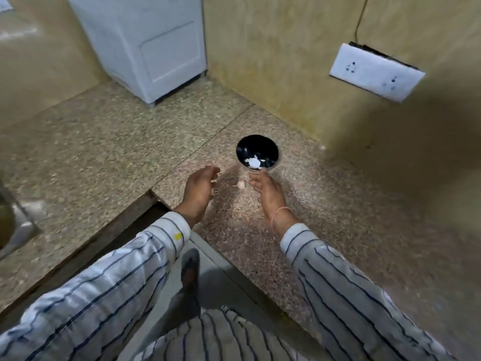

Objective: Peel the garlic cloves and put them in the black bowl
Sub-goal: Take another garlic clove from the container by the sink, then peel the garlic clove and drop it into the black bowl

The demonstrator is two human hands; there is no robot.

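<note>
While your left hand (199, 188) and right hand (268, 194) hover open, pinch the light, slippery garlic clove (241, 184) beside the black bowl (240, 147) by its ends.

Speckled stone counter (109, 142), yellowish walls (273, 48) (white socket plate (376, 71)).

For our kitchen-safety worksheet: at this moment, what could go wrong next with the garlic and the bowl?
1. The garlic clove lies loose on the counter between the left hand and right hand; a hasty grab might flick it away.
2. The right hand is close to the black bowl at its near rim and could nudge it.
</note>
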